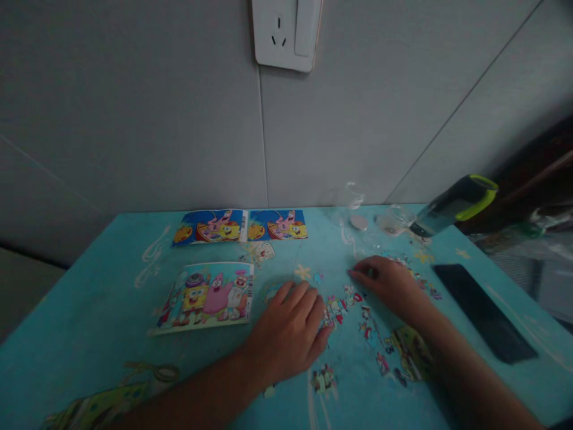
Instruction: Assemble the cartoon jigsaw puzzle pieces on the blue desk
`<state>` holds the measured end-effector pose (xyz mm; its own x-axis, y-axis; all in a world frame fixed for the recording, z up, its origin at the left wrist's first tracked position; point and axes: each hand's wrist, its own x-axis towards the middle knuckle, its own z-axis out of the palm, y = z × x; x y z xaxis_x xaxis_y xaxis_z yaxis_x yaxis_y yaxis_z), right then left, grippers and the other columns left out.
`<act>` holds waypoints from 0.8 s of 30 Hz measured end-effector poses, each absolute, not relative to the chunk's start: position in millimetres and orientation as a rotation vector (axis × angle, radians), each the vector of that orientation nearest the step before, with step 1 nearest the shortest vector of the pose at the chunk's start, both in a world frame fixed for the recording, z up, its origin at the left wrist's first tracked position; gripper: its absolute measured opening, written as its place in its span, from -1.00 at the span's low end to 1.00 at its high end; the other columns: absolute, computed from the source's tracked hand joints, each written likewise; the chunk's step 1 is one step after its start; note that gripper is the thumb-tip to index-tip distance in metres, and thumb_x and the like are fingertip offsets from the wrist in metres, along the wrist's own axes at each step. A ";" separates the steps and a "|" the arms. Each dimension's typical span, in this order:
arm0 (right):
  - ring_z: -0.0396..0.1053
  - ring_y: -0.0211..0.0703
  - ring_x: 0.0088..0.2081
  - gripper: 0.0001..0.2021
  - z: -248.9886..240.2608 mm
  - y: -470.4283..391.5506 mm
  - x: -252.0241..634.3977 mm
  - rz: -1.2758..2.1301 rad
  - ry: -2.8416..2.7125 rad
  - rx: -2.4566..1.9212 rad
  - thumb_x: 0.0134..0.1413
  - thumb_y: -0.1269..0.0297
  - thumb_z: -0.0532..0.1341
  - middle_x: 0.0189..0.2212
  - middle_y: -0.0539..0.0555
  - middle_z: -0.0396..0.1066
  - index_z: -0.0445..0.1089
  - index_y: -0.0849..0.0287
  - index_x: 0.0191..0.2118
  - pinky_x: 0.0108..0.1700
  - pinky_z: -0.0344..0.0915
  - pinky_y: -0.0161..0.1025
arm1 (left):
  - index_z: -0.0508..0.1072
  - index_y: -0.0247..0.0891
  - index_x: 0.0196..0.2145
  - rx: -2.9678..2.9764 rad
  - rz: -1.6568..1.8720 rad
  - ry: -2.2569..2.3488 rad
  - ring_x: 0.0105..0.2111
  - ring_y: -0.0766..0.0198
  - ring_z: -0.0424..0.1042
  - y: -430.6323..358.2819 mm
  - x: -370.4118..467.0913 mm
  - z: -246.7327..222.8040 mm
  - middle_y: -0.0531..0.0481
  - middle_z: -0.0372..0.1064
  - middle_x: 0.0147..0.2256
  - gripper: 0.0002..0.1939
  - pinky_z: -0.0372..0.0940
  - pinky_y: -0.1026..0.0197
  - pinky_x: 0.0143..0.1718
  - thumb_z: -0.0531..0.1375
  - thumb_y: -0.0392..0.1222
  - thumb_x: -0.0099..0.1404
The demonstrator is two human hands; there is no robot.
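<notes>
Right of centre in the frame, a cluster of small multicoloured jigsaw pieces (336, 306) is edged by the nearer left hand (290, 325), whose grip cannot be told, and is set lower-left of the right hand (390, 280), where a tiny bluish piece (350, 273) seems pinched.

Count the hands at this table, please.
2: the left hand, beside the nearer cartoon card, and the right hand, among small puzzle pieces. No others show.

Socket panel (287, 34) partly off-frame
</notes>
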<state>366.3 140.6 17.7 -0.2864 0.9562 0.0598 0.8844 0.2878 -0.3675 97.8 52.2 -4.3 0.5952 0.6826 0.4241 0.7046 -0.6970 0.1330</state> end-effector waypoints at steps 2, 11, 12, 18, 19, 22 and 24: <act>0.49 -0.09 -0.34 -0.78 14.4 140.7 364.7 0.433 -2.296 -1.647 0.21 0.08 0.25 -0.30 0.07 0.58 0.58 0.05 -0.20 -0.25 0.35 -0.16 | 0.44 -0.35 0.03 -2.788 -0.693 -1.220 0.05 -0.06 0.34 52.3 97.5 -4.2 -0.21 0.42 0.01 -0.61 0.26 -0.17 0.09 0.01 -0.03 0.50; 0.50 -0.09 -0.29 -0.73 15.1 146.7 381.7 0.542 -2.281 -1.594 0.24 0.16 0.22 -0.23 0.08 0.59 0.56 0.05 -0.02 -0.19 0.40 -0.17 | 0.41 -0.34 0.08 -2.849 -0.637 -1.335 0.21 -0.08 0.24 54.5 95.1 -2.7 -0.23 0.35 0.13 -0.57 0.15 -0.21 0.25 -0.01 0.01 0.51; 0.50 -0.09 -0.30 -0.72 15.9 146.8 382.6 0.515 -2.268 -1.611 0.24 0.16 0.22 -0.24 0.08 0.59 0.55 0.05 -0.01 -0.20 0.40 -0.16 | 0.41 -0.34 0.09 -2.850 -0.634 -1.342 0.22 -0.08 0.22 55.0 94.8 -3.1 -0.23 0.33 0.15 -0.57 0.13 -0.21 0.27 0.00 0.02 0.51; 0.52 -0.04 -0.23 -0.76 13.6 146.7 378.9 0.557 -2.275 -1.570 0.23 0.19 0.21 -0.19 0.08 0.60 0.56 0.05 -0.07 -0.14 0.43 -0.12 | 0.36 -0.33 0.17 -2.867 -0.616 -1.362 0.31 -0.07 0.14 56.0 94.4 -2.9 -0.24 0.24 0.25 -0.53 0.01 -0.20 0.36 -0.01 0.04 0.51; 0.53 -0.04 -0.23 -0.76 13.2 146.5 377.8 0.551 -2.280 -1.562 0.23 0.20 0.21 -0.19 0.08 0.60 0.57 0.05 -0.07 -0.13 0.43 -0.11 | 0.35 -0.32 0.19 -2.870 -0.612 -1.366 0.32 -0.07 0.12 55.8 94.5 -2.4 -0.24 0.23 0.27 -0.52 -0.01 -0.21 0.37 -0.01 0.05 0.51; 0.53 -0.03 -0.25 -0.77 14.3 145.5 375.1 0.521 -2.274 -1.566 0.22 0.20 0.22 -0.21 0.09 0.61 0.57 0.07 -0.09 -0.13 0.44 -0.10 | 0.29 -0.31 0.24 -2.876 -0.601 -1.373 0.34 -0.06 0.09 55.6 94.5 -1.1 -0.24 0.20 0.29 -0.49 -0.02 -0.23 0.38 -0.01 0.06 0.52; 0.54 -0.03 -0.25 -0.77 16.4 144.4 373.6 0.507 -2.264 -1.570 0.22 0.21 0.21 -0.22 0.09 0.61 0.58 0.08 -0.10 -0.13 0.44 -0.10 | 0.25 -0.30 0.28 -2.881 -0.594 -1.378 0.35 -0.05 0.08 56.1 94.7 -0.6 -0.23 0.19 0.30 -0.47 -0.04 -0.23 0.38 -0.02 0.07 0.52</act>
<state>373.6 144.4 16.4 -0.3327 0.9403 0.0722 0.8196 0.3261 -0.4711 94.7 56.1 -0.6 0.5745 0.7697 0.2785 0.7309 -0.6355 0.2488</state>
